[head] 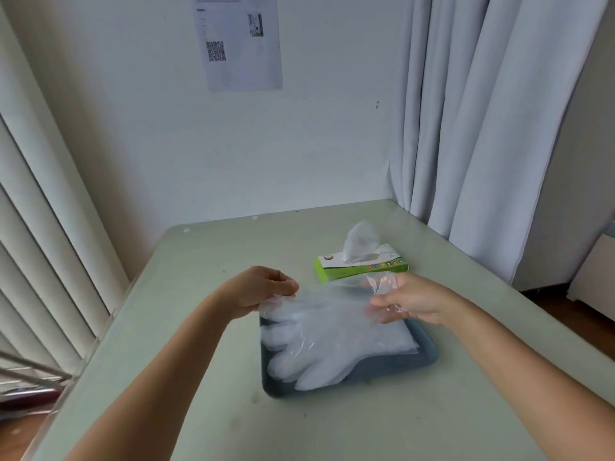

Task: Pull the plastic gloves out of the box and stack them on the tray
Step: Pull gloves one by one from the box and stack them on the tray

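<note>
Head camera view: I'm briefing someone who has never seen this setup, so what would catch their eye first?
Probably the two bare hands at centre, the left hand and right hand, stretching a clear plastic glove between them just above the dark tray, where a pile of gloves already lies. Behind them, the green-and-white box has another glove poking up from its slot.

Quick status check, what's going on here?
Both hands, left and right, pinching one glove over tray. Stack building. Next glove poking from box. Nothing blocking.
</note>
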Demonstrator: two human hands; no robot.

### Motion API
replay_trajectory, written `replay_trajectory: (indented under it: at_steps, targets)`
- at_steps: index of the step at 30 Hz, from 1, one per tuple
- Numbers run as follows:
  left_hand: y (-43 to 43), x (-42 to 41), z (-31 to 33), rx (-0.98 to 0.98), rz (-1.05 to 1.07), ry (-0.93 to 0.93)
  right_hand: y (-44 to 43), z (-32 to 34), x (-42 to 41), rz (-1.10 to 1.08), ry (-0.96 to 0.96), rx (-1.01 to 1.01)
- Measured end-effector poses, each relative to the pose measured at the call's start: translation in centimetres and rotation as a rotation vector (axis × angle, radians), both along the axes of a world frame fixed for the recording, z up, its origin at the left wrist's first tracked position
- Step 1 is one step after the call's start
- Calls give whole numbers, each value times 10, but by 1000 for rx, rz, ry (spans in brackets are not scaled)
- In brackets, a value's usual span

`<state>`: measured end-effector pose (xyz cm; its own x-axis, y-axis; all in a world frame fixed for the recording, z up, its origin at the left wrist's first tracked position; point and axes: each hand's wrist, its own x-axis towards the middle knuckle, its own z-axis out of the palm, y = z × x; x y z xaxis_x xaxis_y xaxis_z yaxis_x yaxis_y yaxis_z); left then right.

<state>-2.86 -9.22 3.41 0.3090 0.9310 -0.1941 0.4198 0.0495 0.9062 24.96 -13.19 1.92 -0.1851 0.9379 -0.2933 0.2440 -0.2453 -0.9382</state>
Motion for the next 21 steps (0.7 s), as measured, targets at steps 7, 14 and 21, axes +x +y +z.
replay_trajectory:
  at_steps: [7,14,21]
  targets:
    - [-3,15,-28,330,134,576,-2,-40,-10,-47,-120,14]
    - [-64,77,-47,762,-69,549,-10,-43,-14,-72,-92,109]
    - [-63,78,-83,536,-465,833,-1,-41,3,-64,-185,119]
